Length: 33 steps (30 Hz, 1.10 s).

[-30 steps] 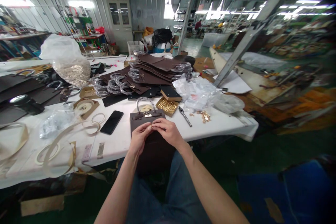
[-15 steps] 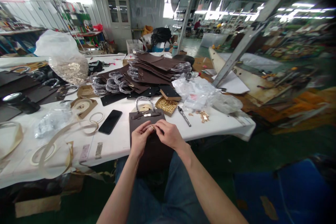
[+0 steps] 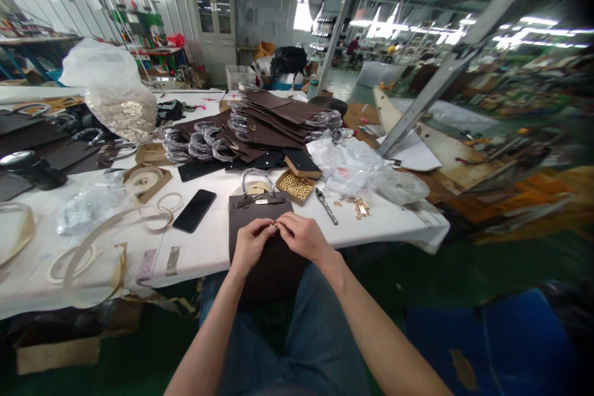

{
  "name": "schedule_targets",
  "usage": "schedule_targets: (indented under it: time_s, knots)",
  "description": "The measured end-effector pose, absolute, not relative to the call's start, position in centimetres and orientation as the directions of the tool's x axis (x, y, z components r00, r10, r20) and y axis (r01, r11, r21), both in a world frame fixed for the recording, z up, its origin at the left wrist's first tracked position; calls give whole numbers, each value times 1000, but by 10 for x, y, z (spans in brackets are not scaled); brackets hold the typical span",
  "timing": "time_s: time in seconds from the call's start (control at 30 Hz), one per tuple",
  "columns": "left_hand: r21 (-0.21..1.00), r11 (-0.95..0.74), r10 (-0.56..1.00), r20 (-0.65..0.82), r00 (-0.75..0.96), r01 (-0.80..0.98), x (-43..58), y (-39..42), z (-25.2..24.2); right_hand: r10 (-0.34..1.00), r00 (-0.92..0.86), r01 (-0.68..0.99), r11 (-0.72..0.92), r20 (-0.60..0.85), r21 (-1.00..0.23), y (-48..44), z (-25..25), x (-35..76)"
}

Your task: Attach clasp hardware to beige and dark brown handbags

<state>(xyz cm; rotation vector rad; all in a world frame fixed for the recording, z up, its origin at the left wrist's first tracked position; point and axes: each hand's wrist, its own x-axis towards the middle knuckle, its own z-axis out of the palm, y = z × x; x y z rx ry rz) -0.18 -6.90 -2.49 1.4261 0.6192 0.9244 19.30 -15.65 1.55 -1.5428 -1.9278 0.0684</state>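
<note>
A dark brown handbag [image 3: 238, 213] leans from the table edge down toward my lap, its handle [image 3: 244, 180] wrapped in clear plastic and a metal clasp on its front. Over the bag's front, my left hand [image 3: 251, 246] pinches a small gold metal piece [image 3: 273, 226], too small to name exactly. My right hand [image 3: 304, 239] is closed on the same piece from the other side, fingertips almost meeting the left ones. Just beyond my hands is a small box of gold studs [image 3: 296, 187], with a metal hand tool [image 3: 327, 206] to its right.
Brown bag panels [image 3: 278, 112] with plastic-wrapped handles are piled at the back. A phone [image 3: 195, 211], tape rolls [image 3: 74, 264] and a dark cylinder [image 3: 34, 170] lie left. Loose gold parts [image 3: 359, 208] and clear plastic bags [image 3: 346, 164] are right, near a slanted metal post [image 3: 429, 96].
My head view has shifted slightly. Both hands stay together over the bag, a little lower on it, and the gold piece has turned slightly between my fingertips.
</note>
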Motion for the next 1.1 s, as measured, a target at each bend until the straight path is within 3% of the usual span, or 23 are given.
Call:
schedule_targets:
  time_s: [0.17,0.37,0.63,0.8,1.1]
  knots:
    - [982,-115,834,177,523,-149,-2,-73,-28,898,-67,820,298,434,-489,-154,7,194]
    - [982,-97,849,167,500,-164,-2,-75,-28,925,53,692,238,376,-682,-148,9,190]
    - [981,-110,859,173,481,-158,-2,-75,-32,960,241,383,39,140,-923,-145,-1,185]
    - [979,-4,882,101,460,-206,-2,-70,-34,931,263,336,157,253,-929,-157,7,172]
    - [974,45,863,74,500,-221,-9,-68,-34,904,250,438,214,347,-873,-159,17,165]
